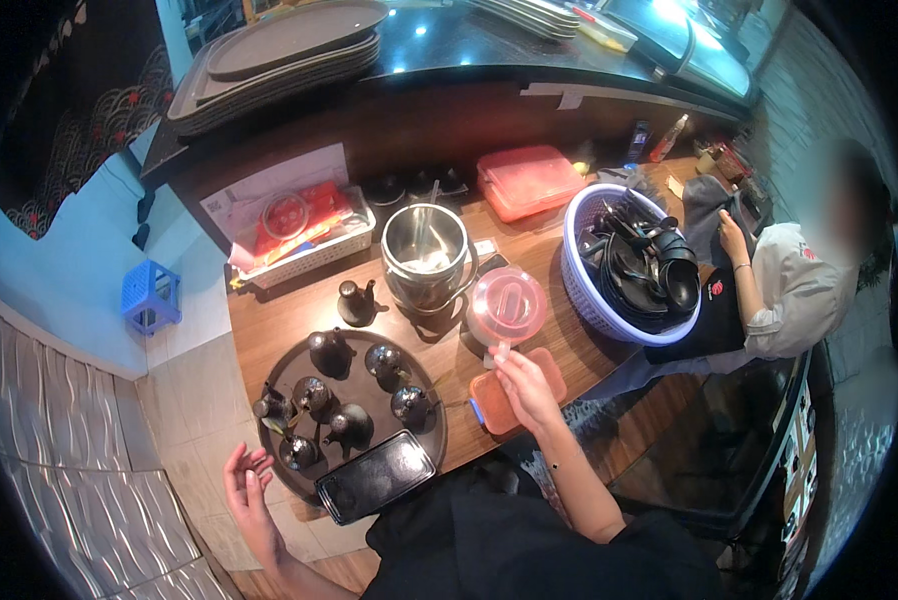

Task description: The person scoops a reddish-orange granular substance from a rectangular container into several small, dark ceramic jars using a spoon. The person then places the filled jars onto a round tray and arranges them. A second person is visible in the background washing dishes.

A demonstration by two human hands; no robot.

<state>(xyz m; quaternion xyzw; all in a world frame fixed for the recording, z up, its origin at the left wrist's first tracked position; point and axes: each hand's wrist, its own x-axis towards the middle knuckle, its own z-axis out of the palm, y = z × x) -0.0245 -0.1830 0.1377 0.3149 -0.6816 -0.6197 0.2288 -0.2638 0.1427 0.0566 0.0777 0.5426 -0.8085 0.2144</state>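
Note:
My right hand (520, 381) grips the handle of a plastic pitcher with a pink translucent lid (507, 300). Under that hand lies a container with an orange lid (505, 409). My left hand (248, 476) hangs with parted fingers at the left rim of a round brown tray (389, 356), holding nothing. Several small dark sauce bottles with spouts, one of them speckled (312, 395), stand on the tray. A black rectangular dish (375, 476) rests across its near edge. Behind the tray, another dark bottle (357, 302) stands on the wooden table, beside a metal pail (425, 259).
A purple basket (569, 277) heaped with black dishes and ladles stands right of the pitcher. Farther back are a white basket (306, 259) and a red-lidded box (530, 180). At right, a co-worker's hand (732, 236) holds a grey cloth (708, 206). Stacked trays (291, 45) sit on the upper counter.

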